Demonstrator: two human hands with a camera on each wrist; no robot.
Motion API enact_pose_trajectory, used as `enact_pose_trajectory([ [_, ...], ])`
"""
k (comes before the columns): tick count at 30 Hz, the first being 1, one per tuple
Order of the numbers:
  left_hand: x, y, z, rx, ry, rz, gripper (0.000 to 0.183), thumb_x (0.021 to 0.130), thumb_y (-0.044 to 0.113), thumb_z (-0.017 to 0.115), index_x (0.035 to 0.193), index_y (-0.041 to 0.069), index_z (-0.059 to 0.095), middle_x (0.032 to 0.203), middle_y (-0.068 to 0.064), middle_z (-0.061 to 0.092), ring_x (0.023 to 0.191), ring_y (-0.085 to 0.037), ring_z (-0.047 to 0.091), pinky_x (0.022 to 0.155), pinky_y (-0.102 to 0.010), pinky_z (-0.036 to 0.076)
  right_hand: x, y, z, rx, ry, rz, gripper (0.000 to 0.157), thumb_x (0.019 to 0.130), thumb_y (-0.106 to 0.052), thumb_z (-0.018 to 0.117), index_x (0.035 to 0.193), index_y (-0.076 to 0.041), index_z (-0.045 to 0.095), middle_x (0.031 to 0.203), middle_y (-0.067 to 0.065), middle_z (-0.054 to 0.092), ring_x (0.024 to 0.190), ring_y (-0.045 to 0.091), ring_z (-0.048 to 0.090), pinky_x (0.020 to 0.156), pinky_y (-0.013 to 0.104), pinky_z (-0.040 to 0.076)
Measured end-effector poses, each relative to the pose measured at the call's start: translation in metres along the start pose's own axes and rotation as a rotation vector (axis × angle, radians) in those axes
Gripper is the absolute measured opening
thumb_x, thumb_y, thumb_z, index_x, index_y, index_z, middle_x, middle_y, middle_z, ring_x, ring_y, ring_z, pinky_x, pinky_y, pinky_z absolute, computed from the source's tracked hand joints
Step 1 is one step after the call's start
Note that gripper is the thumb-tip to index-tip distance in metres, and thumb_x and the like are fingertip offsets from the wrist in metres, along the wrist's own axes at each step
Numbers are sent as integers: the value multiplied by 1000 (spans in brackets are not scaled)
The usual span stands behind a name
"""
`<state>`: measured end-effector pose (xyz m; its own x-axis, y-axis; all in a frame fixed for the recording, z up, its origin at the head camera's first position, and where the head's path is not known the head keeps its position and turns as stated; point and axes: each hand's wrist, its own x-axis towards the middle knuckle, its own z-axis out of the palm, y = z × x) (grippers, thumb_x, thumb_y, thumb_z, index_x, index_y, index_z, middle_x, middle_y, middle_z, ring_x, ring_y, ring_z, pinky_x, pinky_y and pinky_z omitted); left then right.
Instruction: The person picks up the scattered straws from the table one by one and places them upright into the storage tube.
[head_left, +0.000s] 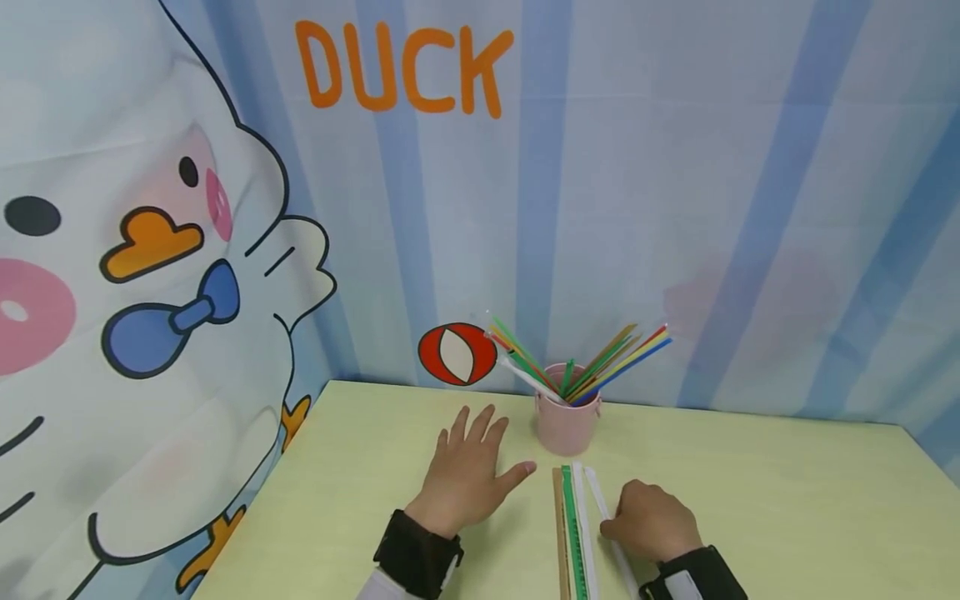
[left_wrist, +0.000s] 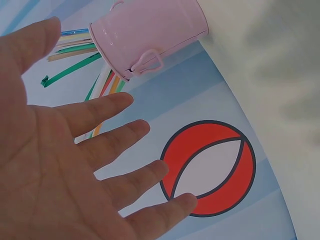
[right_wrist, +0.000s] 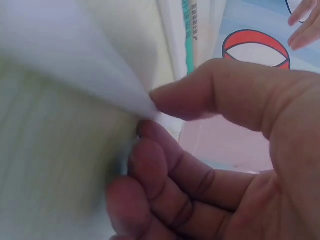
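Note:
My right hand (head_left: 654, 521) pinches a long narrow white strip (head_left: 597, 490) between thumb and curled fingers. In the right wrist view the white strip (right_wrist: 95, 62) is blurred and runs from the fingertips toward the upper left. To its left several flat strips lie side by side on the table: a brown strip (head_left: 559, 517), a green strip (head_left: 573, 525) and another white strip (head_left: 585, 525). My left hand (head_left: 465, 475) is spread, palm toward the table, holding nothing. In the left wrist view the fingers of the left hand (left_wrist: 65, 165) are straight and apart.
A small pink bucket (head_left: 567, 429) stands near the table's back edge, between and beyond the hands. Several coloured thin strips (head_left: 615, 367) lean out of it. Behind the pale yellow table (head_left: 787, 508) hangs a blue striped cloth (head_left: 637, 208) printed with a duck.

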<state>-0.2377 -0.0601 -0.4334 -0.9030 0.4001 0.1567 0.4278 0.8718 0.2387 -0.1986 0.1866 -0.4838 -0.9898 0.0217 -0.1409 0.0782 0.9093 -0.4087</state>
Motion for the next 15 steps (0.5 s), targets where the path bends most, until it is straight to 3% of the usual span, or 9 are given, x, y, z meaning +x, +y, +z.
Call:
enact_pose_trajectory([
  [2,0,-1,0,-2,-2,-5,75,90,65,47,141,11,43,150,-14,34,137,-42,18,103,-69,28,2,3,-1,12,4,8,36,69,-26,68,46,-18,42,48,-5,36,45,14,40,42,28,24],
  [6,0,-3,1,-8,-8,-9,74,89,65,47,141,11,44,150,-14,35,137,-42,19,103,-69,28,5,12,-7,67,8,6,32,74,-30,69,52,-17,51,51,-5,42,47,14,41,43,28,28],
  [11,0,-3,3,-3,-11,-5,75,89,66,47,141,12,44,149,-13,36,136,-41,20,103,-70,28,3,21,-25,219,-17,-17,36,82,-29,68,55,-16,49,48,-5,37,45,13,33,46,28,28],
  [15,1,-3,2,-4,-10,0,74,90,65,47,141,12,44,149,-13,37,136,-41,20,103,-70,28,0,26,-42,333,-54,-28,25,86,-24,63,67,-11,56,56,1,52,49,17,44,49,31,38],
])
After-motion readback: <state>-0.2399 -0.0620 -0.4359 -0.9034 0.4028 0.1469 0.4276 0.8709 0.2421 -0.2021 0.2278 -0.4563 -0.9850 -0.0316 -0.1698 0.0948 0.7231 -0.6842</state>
